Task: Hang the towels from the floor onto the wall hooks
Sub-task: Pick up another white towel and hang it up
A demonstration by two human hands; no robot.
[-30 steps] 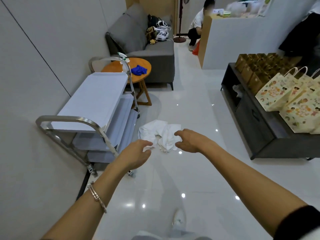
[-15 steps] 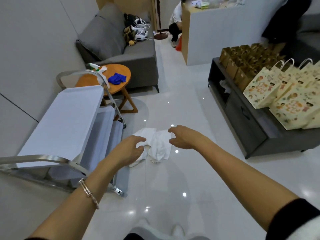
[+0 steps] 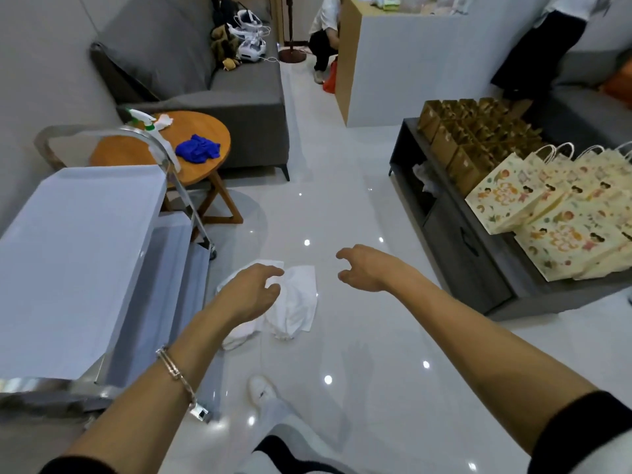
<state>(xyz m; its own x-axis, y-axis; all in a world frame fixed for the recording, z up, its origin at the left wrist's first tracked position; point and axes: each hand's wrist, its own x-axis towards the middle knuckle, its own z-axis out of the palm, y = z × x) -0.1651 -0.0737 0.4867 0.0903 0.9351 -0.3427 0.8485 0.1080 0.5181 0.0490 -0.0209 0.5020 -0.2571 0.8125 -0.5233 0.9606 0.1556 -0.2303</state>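
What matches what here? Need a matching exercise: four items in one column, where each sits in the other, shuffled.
Items:
1. white towels
2. blue cloth
3. patterned paper bags
4. white headsets

Places:
A. grey sofa
B. floor
C. dark low cabinet
D. round wooden table

Pairs: 1-B, 2-D, 3-C, 4-A
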